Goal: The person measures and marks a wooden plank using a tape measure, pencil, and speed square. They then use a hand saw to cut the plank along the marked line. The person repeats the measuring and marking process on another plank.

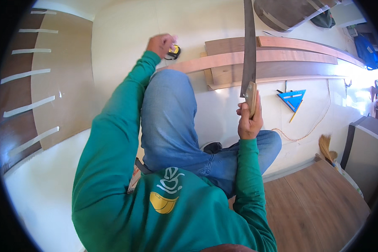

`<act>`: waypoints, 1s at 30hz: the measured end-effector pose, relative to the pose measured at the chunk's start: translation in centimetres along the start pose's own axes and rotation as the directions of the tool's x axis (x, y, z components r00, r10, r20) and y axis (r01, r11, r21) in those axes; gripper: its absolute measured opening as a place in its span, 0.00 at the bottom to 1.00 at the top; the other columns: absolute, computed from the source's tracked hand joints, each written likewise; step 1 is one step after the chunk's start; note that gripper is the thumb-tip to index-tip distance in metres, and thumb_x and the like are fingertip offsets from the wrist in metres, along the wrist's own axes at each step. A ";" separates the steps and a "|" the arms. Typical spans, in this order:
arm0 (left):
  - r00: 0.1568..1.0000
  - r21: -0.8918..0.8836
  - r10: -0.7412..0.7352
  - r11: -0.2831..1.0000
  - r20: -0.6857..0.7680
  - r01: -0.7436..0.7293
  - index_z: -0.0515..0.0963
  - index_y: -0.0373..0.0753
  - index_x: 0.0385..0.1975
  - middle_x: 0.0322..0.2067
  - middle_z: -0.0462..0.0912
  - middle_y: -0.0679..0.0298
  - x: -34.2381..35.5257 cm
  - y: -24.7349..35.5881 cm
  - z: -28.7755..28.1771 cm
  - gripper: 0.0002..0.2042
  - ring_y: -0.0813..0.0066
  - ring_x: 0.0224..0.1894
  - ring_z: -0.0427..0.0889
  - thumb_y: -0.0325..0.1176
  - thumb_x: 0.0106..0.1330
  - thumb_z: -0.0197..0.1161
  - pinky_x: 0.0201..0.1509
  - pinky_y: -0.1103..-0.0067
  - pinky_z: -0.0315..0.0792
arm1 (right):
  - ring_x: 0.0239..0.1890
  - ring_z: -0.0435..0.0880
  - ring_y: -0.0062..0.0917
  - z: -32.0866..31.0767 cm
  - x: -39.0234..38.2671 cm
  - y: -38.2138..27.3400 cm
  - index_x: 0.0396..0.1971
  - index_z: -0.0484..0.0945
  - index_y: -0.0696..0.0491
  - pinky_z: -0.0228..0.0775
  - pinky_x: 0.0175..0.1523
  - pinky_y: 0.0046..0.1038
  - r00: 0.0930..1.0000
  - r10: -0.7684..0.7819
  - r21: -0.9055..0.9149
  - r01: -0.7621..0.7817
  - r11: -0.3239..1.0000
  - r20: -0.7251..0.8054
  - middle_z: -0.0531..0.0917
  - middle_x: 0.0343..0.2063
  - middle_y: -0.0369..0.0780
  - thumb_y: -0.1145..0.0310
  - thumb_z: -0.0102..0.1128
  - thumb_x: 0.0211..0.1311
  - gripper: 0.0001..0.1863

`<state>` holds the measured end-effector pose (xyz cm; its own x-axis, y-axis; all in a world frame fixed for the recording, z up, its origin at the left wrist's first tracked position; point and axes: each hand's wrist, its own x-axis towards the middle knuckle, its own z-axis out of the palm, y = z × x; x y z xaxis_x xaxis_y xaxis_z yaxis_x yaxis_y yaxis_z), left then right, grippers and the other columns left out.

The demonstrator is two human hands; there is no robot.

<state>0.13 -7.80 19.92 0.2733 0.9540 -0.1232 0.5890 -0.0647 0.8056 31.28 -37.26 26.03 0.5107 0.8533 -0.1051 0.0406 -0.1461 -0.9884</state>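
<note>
My right hand (250, 119) is closed round the wooden handle of a handsaw (250, 46), whose long dark blade points up and away from me, crossing in front of the boards. My left hand (161, 45) is raised beyond my bent knee with its fingers curled in, slightly blurred; whatever may be inside them is hidden. Right beside it, a yellow and black tape measure (174, 52) is partly covered by the hand. A long reddish plank (222, 60) reaches from behind my knee toward the right, and the blade overlaps it in view.
More boards (281, 69) lie stacked around the plank. A blue speed square (292, 100) rests on the pale floor, a pencil (296, 113) by it and a thin cord (311, 135) nearby. Taped brown sheets (63, 84) are at left, a broom (326, 148) and wood-grain panel (311, 206) at right.
</note>
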 end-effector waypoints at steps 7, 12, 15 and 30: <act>0.771 0.275 0.346 0.934 -0.535 -0.228 0.87 0.38 0.45 0.32 0.89 0.66 -0.9 11.8 -12.1 0.10 0.79 0.31 0.84 0.35 0.74 0.64 0.41 0.80 0.79 | 0.19 0.68 0.11 1.4 1.9 2.8 0.66 0.76 0.56 0.61 0.23 0.19 0.934 0.248 0.138 -0.289 0.947 0.255 0.73 0.21 0.28 0.67 0.56 0.76 0.22; 0.731 0.352 0.383 0.913 -0.565 -0.207 0.87 0.42 0.35 0.31 0.89 0.66 0.4 14.7 -14.6 0.06 0.68 0.32 0.86 0.34 0.62 0.71 0.42 0.71 0.79 | 0.20 0.70 0.12 3.3 2.2 3.7 0.65 0.76 0.56 0.66 0.24 0.20 0.941 0.207 0.133 -0.249 0.959 0.269 0.74 0.21 0.29 0.70 0.56 0.75 0.21; 0.457 0.663 0.783 0.611 -0.423 -0.433 0.87 0.40 0.49 0.29 0.87 0.64 2.7 13.3 -12.1 0.10 0.77 0.28 0.82 0.36 0.73 0.66 0.40 0.77 0.79 | 0.20 0.73 0.14 4.1 2.2 4.8 0.58 0.78 0.56 0.69 0.25 0.22 0.946 0.192 0.113 -0.228 0.967 0.262 0.75 0.22 0.31 0.72 0.57 0.73 0.16; 0.944 0.377 0.325 0.869 0.056 -0.322 0.85 0.34 0.38 0.38 0.87 0.48 3.5 2.1 1.2 0.07 0.54 0.45 0.88 0.25 0.69 0.60 0.53 0.69 0.80 | 0.41 0.87 0.50 4.5 1.7 8.4 0.61 0.79 0.52 0.79 0.48 0.45 0.963 0.117 -0.313 -0.036 0.949 0.243 0.87 0.37 0.54 0.56 0.62 0.67 0.26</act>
<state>3.20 -4.94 20.51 0.4921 0.8631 0.1135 0.7102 -0.4734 0.5210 28.64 -34.84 17.02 0.2876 0.9264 -0.2432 0.2886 -0.3260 -0.9002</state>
